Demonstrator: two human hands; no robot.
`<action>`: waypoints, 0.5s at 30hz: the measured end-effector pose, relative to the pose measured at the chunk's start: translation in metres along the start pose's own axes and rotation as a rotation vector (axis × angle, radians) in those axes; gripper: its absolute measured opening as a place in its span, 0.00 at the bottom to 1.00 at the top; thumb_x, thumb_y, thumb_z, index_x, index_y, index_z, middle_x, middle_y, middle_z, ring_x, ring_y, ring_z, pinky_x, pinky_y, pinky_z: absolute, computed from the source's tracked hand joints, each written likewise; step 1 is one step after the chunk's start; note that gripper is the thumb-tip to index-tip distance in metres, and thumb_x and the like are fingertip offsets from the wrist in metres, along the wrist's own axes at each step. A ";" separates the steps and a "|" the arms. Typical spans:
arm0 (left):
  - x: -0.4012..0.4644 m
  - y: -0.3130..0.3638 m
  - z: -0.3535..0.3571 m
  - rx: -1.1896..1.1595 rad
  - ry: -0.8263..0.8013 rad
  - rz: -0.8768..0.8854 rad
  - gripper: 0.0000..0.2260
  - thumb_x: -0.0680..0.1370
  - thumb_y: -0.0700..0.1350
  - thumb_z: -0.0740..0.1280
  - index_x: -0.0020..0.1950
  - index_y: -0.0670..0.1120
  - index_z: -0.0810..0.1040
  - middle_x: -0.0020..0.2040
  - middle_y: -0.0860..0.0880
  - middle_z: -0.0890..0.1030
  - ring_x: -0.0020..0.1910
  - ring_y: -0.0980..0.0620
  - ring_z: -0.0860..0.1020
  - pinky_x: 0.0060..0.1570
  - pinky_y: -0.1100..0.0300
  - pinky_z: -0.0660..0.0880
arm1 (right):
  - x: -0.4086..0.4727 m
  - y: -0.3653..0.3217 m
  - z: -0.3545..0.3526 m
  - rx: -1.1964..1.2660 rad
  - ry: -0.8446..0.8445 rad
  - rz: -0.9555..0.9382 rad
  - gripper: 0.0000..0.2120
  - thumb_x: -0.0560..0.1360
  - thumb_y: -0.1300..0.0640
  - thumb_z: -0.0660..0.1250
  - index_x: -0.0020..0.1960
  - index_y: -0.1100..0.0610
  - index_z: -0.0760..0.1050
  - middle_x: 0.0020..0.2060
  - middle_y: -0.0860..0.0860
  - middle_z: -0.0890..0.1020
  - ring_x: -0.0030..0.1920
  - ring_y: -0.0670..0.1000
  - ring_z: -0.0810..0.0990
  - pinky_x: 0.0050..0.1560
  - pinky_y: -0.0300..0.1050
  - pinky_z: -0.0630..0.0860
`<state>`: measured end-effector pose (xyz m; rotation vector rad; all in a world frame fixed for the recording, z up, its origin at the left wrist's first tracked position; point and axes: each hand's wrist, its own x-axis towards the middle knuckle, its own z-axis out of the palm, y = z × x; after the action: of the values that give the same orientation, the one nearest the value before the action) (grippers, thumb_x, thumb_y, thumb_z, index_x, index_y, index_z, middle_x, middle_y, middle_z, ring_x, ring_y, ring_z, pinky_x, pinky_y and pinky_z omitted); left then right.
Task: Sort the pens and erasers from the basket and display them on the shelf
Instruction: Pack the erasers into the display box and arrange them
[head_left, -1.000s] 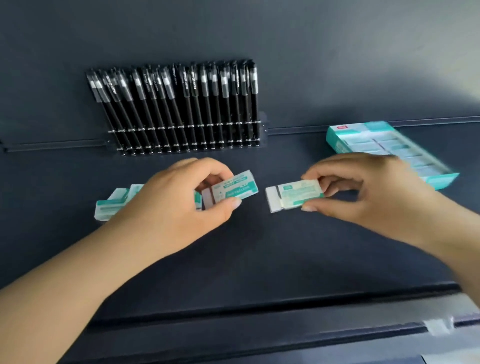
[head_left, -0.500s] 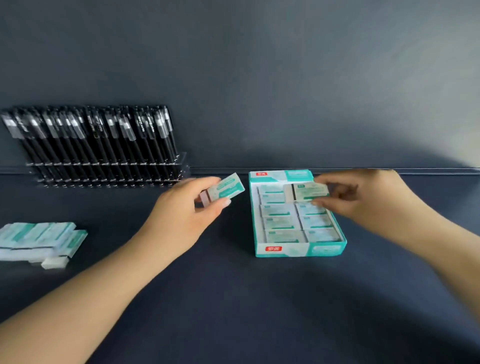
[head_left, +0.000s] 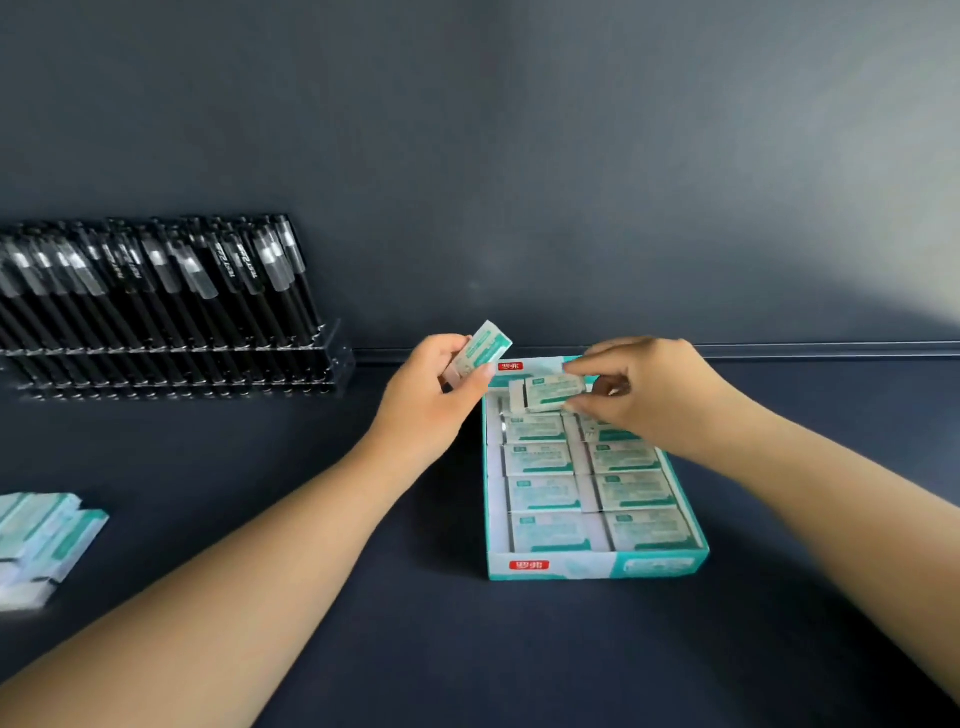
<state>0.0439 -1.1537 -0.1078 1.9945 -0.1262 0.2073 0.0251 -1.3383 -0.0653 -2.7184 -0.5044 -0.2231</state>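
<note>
Dark shelf (head_left: 363, 597) | left hand (head_left: 426, 410) pinches spare eraser (head_left: 480, 353) beside eraser box (head_left: 597, 566) | right hand (head_left: 649, 395) fingers (head_left: 584, 366) pinch second eraser (head_left: 545, 395) over box's far row, likely slotting it in.

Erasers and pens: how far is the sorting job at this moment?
Done: the black pens stand in the clear acrylic rack, and most slots of the teal cardboard display box hold white sleeved erasers. In hand: the left hand holds one eraser beside the box; the right hand pinches another eraser over the box's far end. Left: those two and the loose eraser pile at left.
</note>
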 end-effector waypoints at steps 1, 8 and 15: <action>0.003 0.000 0.001 -0.002 -0.005 -0.003 0.10 0.75 0.44 0.67 0.56 0.49 0.72 0.52 0.52 0.79 0.52 0.55 0.77 0.56 0.60 0.72 | 0.002 -0.001 0.001 0.015 0.000 -0.019 0.15 0.74 0.54 0.67 0.59 0.57 0.78 0.57 0.51 0.78 0.46 0.45 0.74 0.52 0.33 0.65; 0.013 -0.006 -0.001 -0.073 -0.138 0.013 0.07 0.75 0.44 0.67 0.46 0.55 0.71 0.46 0.57 0.80 0.49 0.57 0.79 0.56 0.56 0.74 | 0.005 0.001 0.012 0.034 0.003 -0.101 0.15 0.72 0.53 0.68 0.58 0.55 0.79 0.54 0.50 0.78 0.54 0.46 0.74 0.52 0.31 0.63; 0.015 -0.010 -0.001 -0.085 -0.157 0.064 0.07 0.75 0.45 0.67 0.49 0.54 0.72 0.48 0.53 0.82 0.49 0.56 0.79 0.54 0.57 0.74 | 0.008 0.006 0.025 0.053 0.054 -0.087 0.15 0.71 0.51 0.70 0.56 0.54 0.80 0.47 0.45 0.74 0.45 0.38 0.68 0.48 0.30 0.63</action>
<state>0.0600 -1.1487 -0.1134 1.9222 -0.2952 0.0842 0.0372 -1.3313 -0.0888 -2.6343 -0.6055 -0.3006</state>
